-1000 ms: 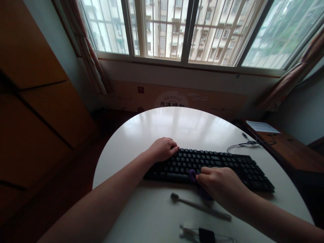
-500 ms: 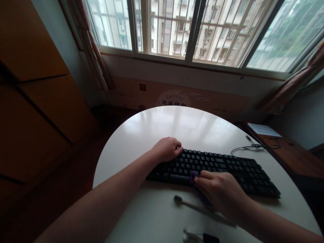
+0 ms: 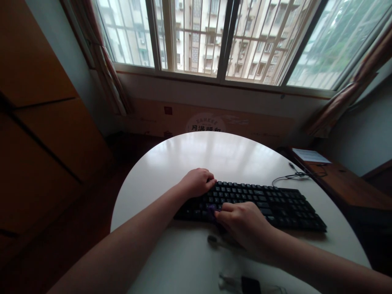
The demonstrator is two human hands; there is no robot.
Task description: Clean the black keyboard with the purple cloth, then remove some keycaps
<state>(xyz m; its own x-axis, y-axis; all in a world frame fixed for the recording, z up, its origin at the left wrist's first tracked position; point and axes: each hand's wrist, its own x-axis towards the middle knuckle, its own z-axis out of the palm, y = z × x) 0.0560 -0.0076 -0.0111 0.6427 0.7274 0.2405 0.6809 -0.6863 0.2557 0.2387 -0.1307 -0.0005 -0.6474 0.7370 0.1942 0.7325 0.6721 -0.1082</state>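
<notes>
A black keyboard (image 3: 283, 208) lies at a slant across the white round table. My left hand (image 3: 199, 181) is closed on the keyboard's far left corner, its fingers curled over the edge. Pinched in my right hand (image 3: 241, 220) is what looks like a bunched purple cloth (image 3: 212, 210), pressed on the keys along the near edge. Most of the cloth is hidden by the hand. Just below lies a toothbrush (image 3: 213, 241) with dark bristles, its handle partly covered by my right forearm.
A clear object with a black part (image 3: 251, 284), blurred, lies at the near edge of view. The keyboard's cable (image 3: 294, 175) is coiled on the right of the white table (image 3: 153, 171). Beyond stand a brown desk (image 3: 346, 175) with a paper sheet (image 3: 310, 155), and a window.
My right hand has slid left along the near row of keys with the purple cloth. My left hand keeps its hold on the keyboard corner. The whole view has shifted slightly.
</notes>
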